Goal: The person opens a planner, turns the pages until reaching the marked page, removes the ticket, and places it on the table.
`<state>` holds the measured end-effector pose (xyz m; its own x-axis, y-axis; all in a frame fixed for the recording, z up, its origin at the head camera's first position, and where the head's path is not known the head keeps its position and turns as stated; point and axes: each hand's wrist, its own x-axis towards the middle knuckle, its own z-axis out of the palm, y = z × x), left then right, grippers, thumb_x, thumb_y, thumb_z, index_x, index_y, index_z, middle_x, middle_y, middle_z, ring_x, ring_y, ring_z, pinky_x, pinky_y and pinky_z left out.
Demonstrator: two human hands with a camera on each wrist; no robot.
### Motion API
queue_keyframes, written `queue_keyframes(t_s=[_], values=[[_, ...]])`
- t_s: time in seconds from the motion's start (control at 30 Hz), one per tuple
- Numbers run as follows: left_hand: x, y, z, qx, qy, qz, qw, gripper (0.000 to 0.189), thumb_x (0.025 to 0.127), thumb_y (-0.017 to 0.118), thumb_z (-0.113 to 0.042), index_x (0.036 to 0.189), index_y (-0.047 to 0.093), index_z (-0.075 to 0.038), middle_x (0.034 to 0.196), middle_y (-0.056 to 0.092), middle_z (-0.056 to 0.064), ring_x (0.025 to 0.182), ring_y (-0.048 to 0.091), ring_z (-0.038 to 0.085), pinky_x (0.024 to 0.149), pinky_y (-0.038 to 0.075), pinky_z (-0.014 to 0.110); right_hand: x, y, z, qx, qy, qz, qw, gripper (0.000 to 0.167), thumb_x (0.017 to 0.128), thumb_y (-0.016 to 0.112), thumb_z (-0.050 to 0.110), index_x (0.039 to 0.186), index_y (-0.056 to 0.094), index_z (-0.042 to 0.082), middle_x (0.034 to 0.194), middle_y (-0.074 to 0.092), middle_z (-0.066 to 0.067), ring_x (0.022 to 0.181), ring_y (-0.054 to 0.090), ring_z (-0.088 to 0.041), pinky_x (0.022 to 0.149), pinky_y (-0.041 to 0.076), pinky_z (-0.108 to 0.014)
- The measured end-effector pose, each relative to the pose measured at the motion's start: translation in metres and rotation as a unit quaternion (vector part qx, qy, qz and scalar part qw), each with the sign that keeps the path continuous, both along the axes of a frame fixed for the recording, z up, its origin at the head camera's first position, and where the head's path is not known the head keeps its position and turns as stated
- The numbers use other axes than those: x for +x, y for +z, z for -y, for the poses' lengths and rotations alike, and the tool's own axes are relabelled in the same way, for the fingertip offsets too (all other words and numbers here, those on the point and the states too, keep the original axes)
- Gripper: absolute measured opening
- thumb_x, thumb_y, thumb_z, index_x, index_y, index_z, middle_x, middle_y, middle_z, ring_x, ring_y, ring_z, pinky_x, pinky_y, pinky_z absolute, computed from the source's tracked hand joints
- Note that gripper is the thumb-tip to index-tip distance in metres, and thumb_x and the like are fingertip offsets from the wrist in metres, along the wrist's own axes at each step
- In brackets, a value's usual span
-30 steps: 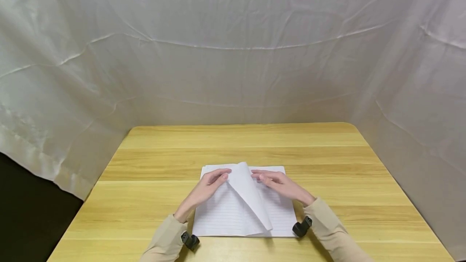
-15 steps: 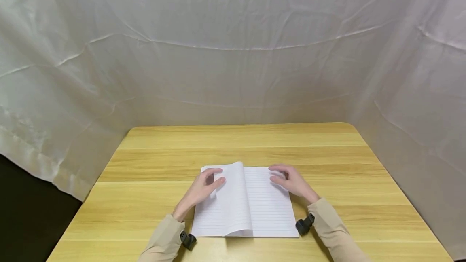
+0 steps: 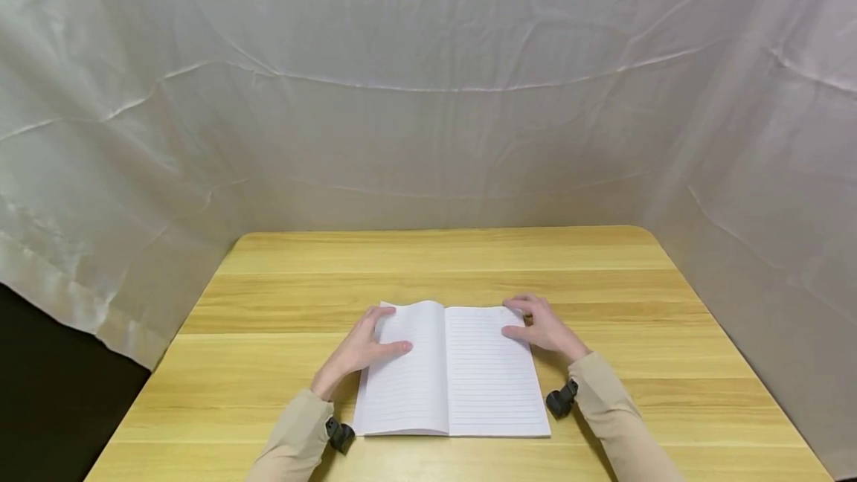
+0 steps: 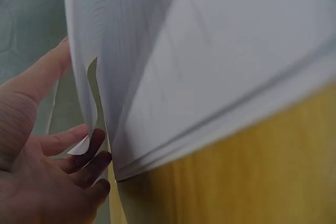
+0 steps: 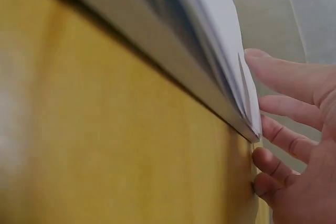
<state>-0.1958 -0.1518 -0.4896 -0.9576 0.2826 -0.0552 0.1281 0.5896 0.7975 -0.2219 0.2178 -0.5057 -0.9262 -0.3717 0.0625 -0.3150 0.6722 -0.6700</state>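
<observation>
An open notebook [image 3: 495, 381] with white lined pages lies in front of me, its left-hand leaf [image 3: 411, 385] bowed up near the spine. My left hand [image 3: 361, 344] is spread at the left page's upper outer corner, thumb resting on the paper. In the left wrist view a loose page corner [image 4: 80, 146] curls beside the fingers of that hand. My right hand [image 3: 545, 329] lies at the right page's upper outer corner, thumb and fingertips touching the paper. The right wrist view shows its lower fingers beside the stacked page edges [image 5: 239, 106].
The notebook rests on a wood-grain table [image 3: 428, 266] near its front side. A pale fabric curtain [image 3: 428, 132] encloses the back and both sides. A dark gap [image 3: 60, 393] shows at the lower left. Small black cameras [image 3: 340, 435] sit on both wrists.
The turning leaf has swung from upright over the middle down onto the left side. My left hand has moved slightly left, and my right hand has moved right to the outer corner.
</observation>
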Motion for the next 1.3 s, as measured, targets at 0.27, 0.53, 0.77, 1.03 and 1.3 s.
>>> queue_keyframes(t_s=[0.27, 0.53, 0.77, 1.03, 1.3], values=[[-0.003, 0.001, 0.008, -0.031, -0.021, 0.0, 0.9993, 0.087, 0.078, 0.087, -0.027, 0.147, 0.042, 0.003, 0.154, 0.035, 0.03, 0.141, 0.038, 0.052, 0.115, 0.033, 0.068, -0.007, 0.0, 0.002, 0.024, 0.002, -0.017, 0.9996, 0.054, 0.092, 0.074, 0.026, 0.133, 0.06, -0.006, 0.128, 0.058, -0.024, 0.117, 0.055, -0.041, 0.095, 0.05, -0.055], [-0.003, 0.002, 0.011, -0.043, -0.017, -0.002, 0.9989, 0.086, 0.075, 0.089, -0.02, 0.144, 0.044, 0.004, 0.148, 0.041, 0.028, 0.139, 0.041, 0.05, 0.115, 0.034, 0.066, -0.011, -0.001, 0.004, 0.011, -0.022, 0.009, 0.9997, 0.046, 0.09, 0.075, 0.019, 0.13, 0.064, 0.001, 0.127, 0.059, -0.021, 0.112, 0.06, -0.039, 0.096, 0.052, -0.056], [-0.003, 0.002, 0.011, -0.047, -0.024, -0.002, 0.9986, 0.085, 0.077, 0.088, -0.018, 0.145, 0.043, 0.005, 0.15, 0.038, 0.028, 0.14, 0.04, 0.049, 0.115, 0.035, 0.066, -0.014, 0.0, 0.005, 0.015, -0.049, -0.01, 0.9986, 0.038, 0.086, 0.079, 0.017, 0.119, 0.07, 0.003, 0.115, 0.064, -0.016, 0.09, 0.052, -0.022, 0.077, 0.043, -0.032], [-0.004, -0.001, 0.011, -0.04, -0.03, 0.001, 0.9987, 0.085, 0.078, 0.087, -0.016, 0.146, 0.042, 0.007, 0.153, 0.034, 0.028, 0.142, 0.037, 0.049, 0.115, 0.034, 0.066, -0.015, 0.001, 0.006, 0.009, -0.079, -0.023, 0.9966, 0.024, 0.086, 0.078, 0.014, 0.106, 0.071, 0.002, 0.098, 0.06, -0.011, 0.084, 0.047, -0.022, 0.071, 0.037, -0.031], [-0.004, -0.001, 0.013, -0.027, -0.039, 0.001, 0.9989, 0.085, 0.079, 0.086, -0.015, 0.146, 0.04, 0.009, 0.158, 0.028, 0.03, 0.147, 0.029, 0.05, 0.119, 0.029, 0.066, -0.014, -0.001, 0.006, -0.012, -0.084, -0.033, 0.9959, 0.012, 0.089, 0.075, 0.014, 0.092, 0.073, 0.002, 0.087, 0.059, -0.008, 0.077, 0.046, -0.019, 0.069, 0.037, -0.028]])
